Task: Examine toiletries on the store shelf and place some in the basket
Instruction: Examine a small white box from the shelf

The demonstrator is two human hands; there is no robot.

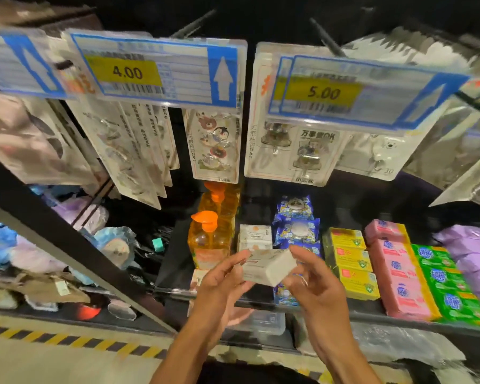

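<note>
A small white soap box [269,266] is held up in front of the low store shelf [366,311], tilted. My left hand [222,284] grips its left end and my right hand [313,281] pinches its right end from the other side. More white boxes of the same kind [255,236] stand on the shelf just behind. No basket is in view.
Orange pump bottles [209,239] stand left of the white boxes. Blue packs [295,228], yellow boxes [349,256], pink soap bars [396,270], green bars [449,284] and purple packs [477,259] fill the shelf to the right. Hanging hook cards [214,145] and price tags [155,72] overhang above.
</note>
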